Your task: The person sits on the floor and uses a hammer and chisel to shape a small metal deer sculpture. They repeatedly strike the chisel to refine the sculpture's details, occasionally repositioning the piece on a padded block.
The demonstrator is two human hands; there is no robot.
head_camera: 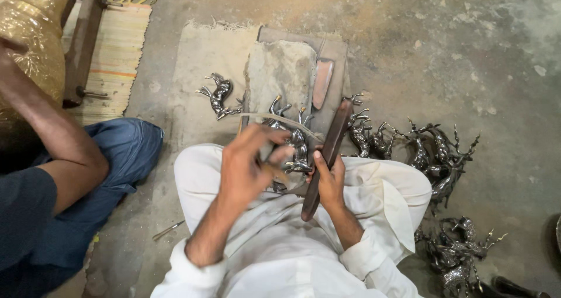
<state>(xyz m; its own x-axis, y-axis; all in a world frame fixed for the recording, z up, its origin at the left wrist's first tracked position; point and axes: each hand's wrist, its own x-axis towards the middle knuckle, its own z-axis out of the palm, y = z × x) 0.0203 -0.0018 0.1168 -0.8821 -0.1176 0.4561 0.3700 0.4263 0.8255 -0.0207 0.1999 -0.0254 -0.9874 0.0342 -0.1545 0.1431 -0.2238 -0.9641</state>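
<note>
A bare concrete floor [467, 52] fills the view, and a worn cloth mat [204, 58] is spread over it at about twelve o'clock from the seated person in white. At nine o'clock a co-worker in a dark shirt and jeans [117, 152] is seated, with a large brass vessel [32, 46] kept at ten o'clock beside a striped mat [117, 52].

At three o'clock a heap of dark metal deer figurines [438, 157] is piled on the floor, with more at four o'clock [456, 257]. A single figurine [219, 96] is left lying on the cloth mat at eleven o'clock. A block wrapped in cloth [280, 70] is set at twelve o'clock, just beyond the knees.

A long, flat, dark wooden tool [327, 157] is gripped by the right hand [330, 184], the fingers closed around its lower half, its tip pointed to one o'clock. A shiny deer figurine [298, 146] is held over the lap, between the hands; the left hand [248, 166] is closed on it, fingers curled, though the exact grip is blurred. A pale curved strip [280, 122] is seen arching above the figurine.

The step in hand is judged to be finishing or burnishing of the held figurine. For the next move, a firm left-hand hold and a controlled stroke of the tool against the slender legs and antlers would be required, so that nothing is bent.
</note>
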